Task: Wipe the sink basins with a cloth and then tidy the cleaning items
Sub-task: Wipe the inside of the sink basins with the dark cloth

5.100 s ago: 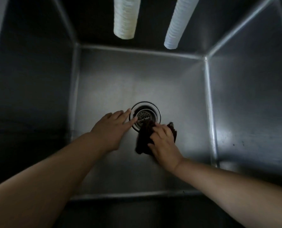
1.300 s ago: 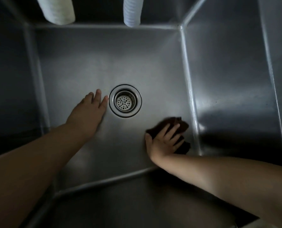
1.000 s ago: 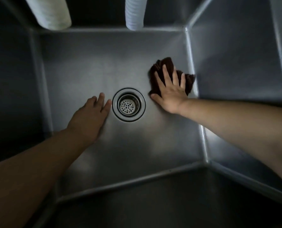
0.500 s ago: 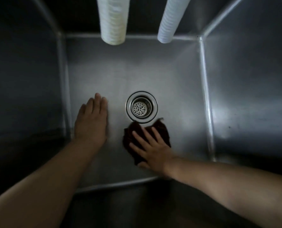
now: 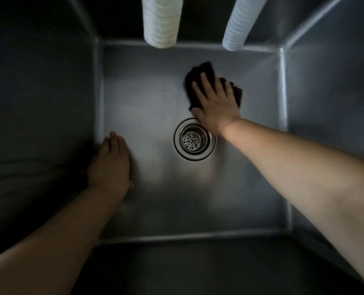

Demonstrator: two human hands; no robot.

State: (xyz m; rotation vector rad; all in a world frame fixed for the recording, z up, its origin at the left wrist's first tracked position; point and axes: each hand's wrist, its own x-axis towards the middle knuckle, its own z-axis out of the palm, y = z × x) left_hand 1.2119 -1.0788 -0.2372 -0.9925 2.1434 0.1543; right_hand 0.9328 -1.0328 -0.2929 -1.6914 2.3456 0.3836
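Sink basin [image 5: 198,199], a deep steel one, fills the view, and both bare forearms reach down into it from the near edge. Nearest, the left hand [image 5: 111,165] lies flat on the floor against the left wall, its grip apart, fingers straight and holding nothing; half a second ago it sat closer to the drain. In the middle is the drain strainer [image 5: 195,139], uncovered. Beyond it, the right hand [image 5: 216,103] presses the dark cloth [image 5: 198,75] onto the floor, fingers spread over the fabric rather than curled round it. Half a second back the cloth was on the near side of the drain; now it is on the far side, towards the back-right corner. I judge the floor is being covered in sweeps, with wiping unfinished and tidying not begun. Farthest, two white ribbed hoses [image 5: 161,20] hang over the back wall.
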